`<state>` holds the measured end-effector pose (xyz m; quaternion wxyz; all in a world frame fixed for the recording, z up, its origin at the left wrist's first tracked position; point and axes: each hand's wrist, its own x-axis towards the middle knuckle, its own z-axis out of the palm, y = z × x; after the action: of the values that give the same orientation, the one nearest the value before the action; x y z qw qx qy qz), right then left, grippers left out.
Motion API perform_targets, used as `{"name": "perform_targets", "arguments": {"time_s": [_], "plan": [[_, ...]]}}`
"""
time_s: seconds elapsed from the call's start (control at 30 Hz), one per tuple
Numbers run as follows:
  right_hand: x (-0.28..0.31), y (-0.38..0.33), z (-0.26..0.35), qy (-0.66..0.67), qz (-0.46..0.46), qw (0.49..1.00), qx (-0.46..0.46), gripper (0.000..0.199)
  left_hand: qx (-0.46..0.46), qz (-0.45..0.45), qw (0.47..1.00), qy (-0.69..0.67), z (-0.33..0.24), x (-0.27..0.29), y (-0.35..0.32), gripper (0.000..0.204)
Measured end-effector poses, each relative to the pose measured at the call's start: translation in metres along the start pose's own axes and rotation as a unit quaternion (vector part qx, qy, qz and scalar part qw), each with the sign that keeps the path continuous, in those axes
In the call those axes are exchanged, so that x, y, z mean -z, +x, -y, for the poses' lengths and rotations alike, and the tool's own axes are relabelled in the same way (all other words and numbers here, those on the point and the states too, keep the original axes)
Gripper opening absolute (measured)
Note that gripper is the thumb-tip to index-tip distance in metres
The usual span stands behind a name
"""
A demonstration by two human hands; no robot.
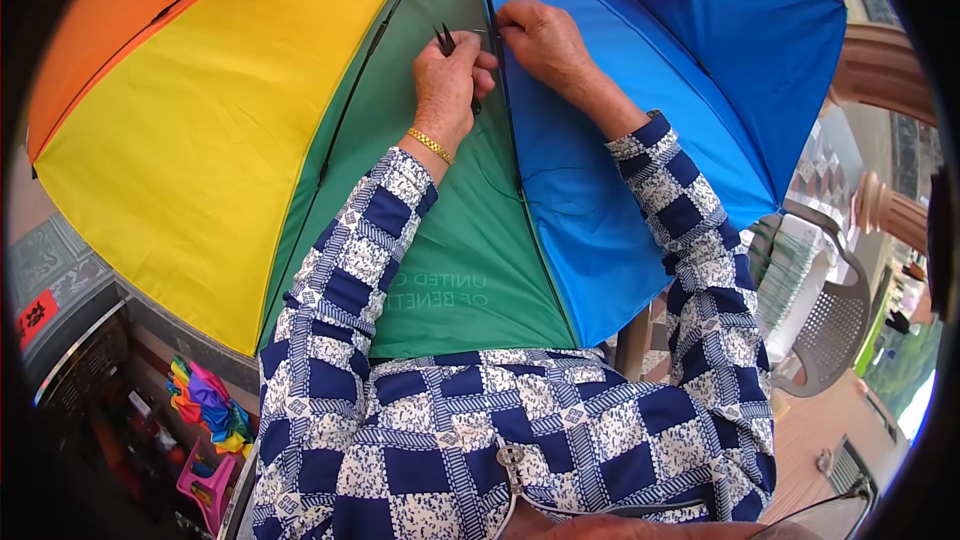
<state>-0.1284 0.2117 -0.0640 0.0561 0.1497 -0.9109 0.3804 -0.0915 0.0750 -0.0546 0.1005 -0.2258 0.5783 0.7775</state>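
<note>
An open rainbow umbrella spreads in front of me, its inner side with the black ribs facing me. My left hand is closed around black pointed thread snips, whose two tips stick up apart above the fingers. Just right of it, my right hand pinches at the dark rib between the green and blue panels. Whatever lies between those fingertips is too small to make out. A thin dark thread hangs in loose curves over the green and blue cloth below the hands.
At lower left, a folded multicoloured umbrella lies by a pink basket with small items. A grey table edge runs under the yellow panel. On the right stand a grey plastic chair and a brown pillar.
</note>
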Motion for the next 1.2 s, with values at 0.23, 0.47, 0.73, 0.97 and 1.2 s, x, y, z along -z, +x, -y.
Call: {"name": "perform_targets", "arguments": {"time_s": [0.23, 0.47, 0.73, 0.97, 1.2], "plan": [[-0.004, -0.003, 0.0, 0.06, -0.017, 0.998, -0.009, 0.011, 0.0, 0.009, 0.998, 0.063, -0.018, 0.0, 0.003, 0.01], [0.007, -0.002, 0.014, 0.038, 0.005, 0.999, -0.014, 0.012, -0.014, -0.018, 0.997, 0.077, -0.022, -0.004, 0.001, 0.01], [0.022, -0.007, 0.021, -0.002, 0.017, 0.999, -0.05, 0.017, -0.074, -0.081, 0.992, -0.065, -0.012, 0.01, -0.001, 0.009], [0.02, -0.01, 0.022, 0.026, -0.001, 0.996, -0.085, 0.019, -0.071, -0.045, 0.996, -0.039, -0.011, 0.012, -0.006, 0.008], [0.013, -0.013, 0.02, 0.07, -0.032, 0.996, -0.046, 0.017, -0.09, -0.02, 0.996, -0.018, -0.011, 0.012, -0.006, 0.01]]}}
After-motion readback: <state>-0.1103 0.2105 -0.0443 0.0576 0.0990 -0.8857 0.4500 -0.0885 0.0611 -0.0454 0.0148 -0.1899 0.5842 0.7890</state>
